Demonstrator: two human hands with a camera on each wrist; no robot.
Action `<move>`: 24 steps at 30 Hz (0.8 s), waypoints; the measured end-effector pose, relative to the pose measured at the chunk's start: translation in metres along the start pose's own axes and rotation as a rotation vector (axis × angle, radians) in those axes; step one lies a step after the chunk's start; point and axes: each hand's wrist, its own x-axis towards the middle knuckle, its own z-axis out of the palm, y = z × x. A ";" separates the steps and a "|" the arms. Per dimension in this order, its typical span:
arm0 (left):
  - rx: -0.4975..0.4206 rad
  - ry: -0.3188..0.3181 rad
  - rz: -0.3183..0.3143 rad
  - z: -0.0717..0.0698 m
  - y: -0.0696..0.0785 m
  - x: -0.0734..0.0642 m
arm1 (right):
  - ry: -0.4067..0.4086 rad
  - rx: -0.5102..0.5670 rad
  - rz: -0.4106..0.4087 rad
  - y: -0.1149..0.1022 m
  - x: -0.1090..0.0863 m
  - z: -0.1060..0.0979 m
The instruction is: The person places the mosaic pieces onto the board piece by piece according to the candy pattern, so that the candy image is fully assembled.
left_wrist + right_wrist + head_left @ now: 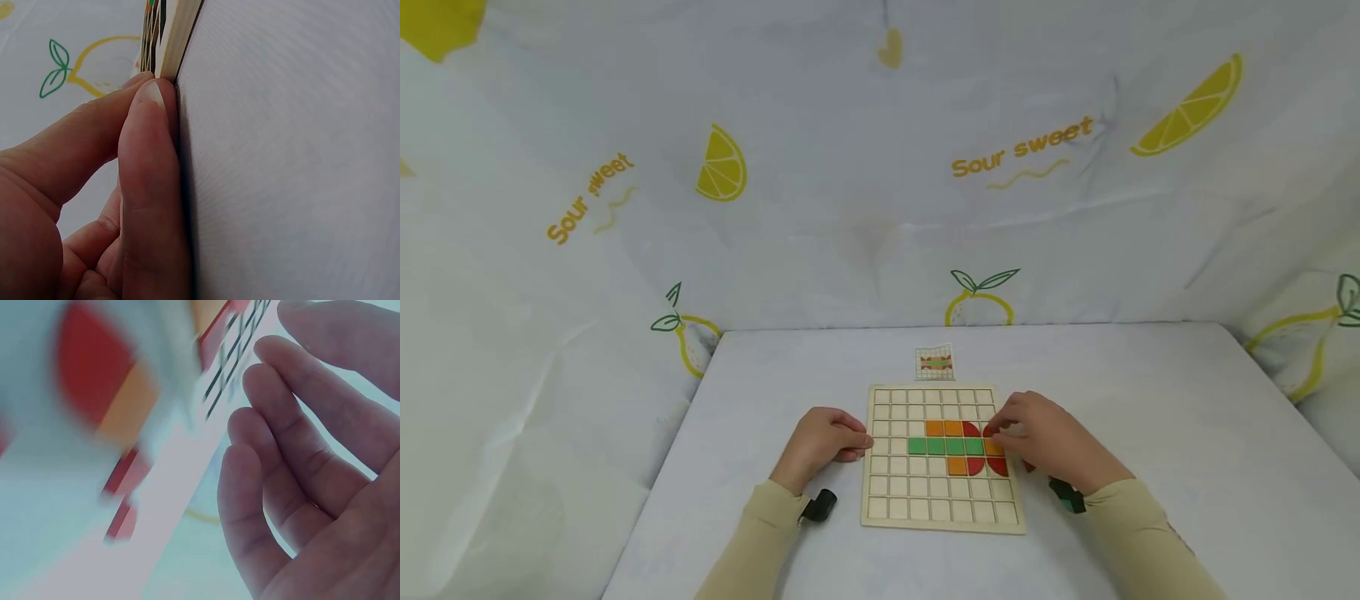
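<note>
A square wooden grid board [898,507] lies flat on the white table. Its middle cells carry a row of green square tiles [936,447], with orange square tiles [943,428] and rounded red tiles [975,466] around them. My left hand [829,437] pinches the board's left edge between thumb and index finger, and the left wrist view shows their tips at the rim. Over the board's right columns is my right hand [1037,437], fingertips close by an orange tile [992,447]. Its fingers [284,400] bend loosely, with no tile visible between them.
Beyond the board lies a small pattern card [935,363] with a red, orange and green design. A loose red piece [1028,467] sits beside the board's right edge, partly under the right hand. A lemon-print cloth [865,167] hangs behind the table.
</note>
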 end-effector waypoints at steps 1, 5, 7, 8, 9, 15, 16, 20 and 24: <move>0.003 0.001 -0.003 0.000 0.000 0.000 | -0.001 -0.006 0.020 0.003 -0.005 -0.003; 0.006 0.005 -0.009 -0.001 0.001 0.001 | 0.007 -0.045 0.074 0.020 -0.026 -0.013; 0.007 0.005 -0.006 -0.001 0.001 0.001 | 0.014 -0.054 0.103 0.030 -0.036 -0.016; 0.008 0.006 -0.005 -0.001 0.002 0.001 | 0.015 -0.062 0.113 0.035 -0.040 -0.017; 0.011 0.007 0.000 -0.001 0.002 0.001 | 0.014 -0.064 0.127 0.039 -0.045 -0.018; 0.021 0.015 0.006 0.000 0.001 0.000 | 0.005 -0.067 0.178 0.064 -0.066 -0.023; 0.019 0.015 0.003 0.000 0.001 0.000 | 0.005 -0.068 0.180 0.067 -0.070 -0.023; 0.019 0.016 -0.002 0.002 0.001 -0.001 | -0.014 -0.070 0.192 0.076 -0.081 -0.022; 0.016 0.012 0.000 0.003 0.001 -0.001 | -0.036 -0.071 0.213 0.080 -0.087 -0.019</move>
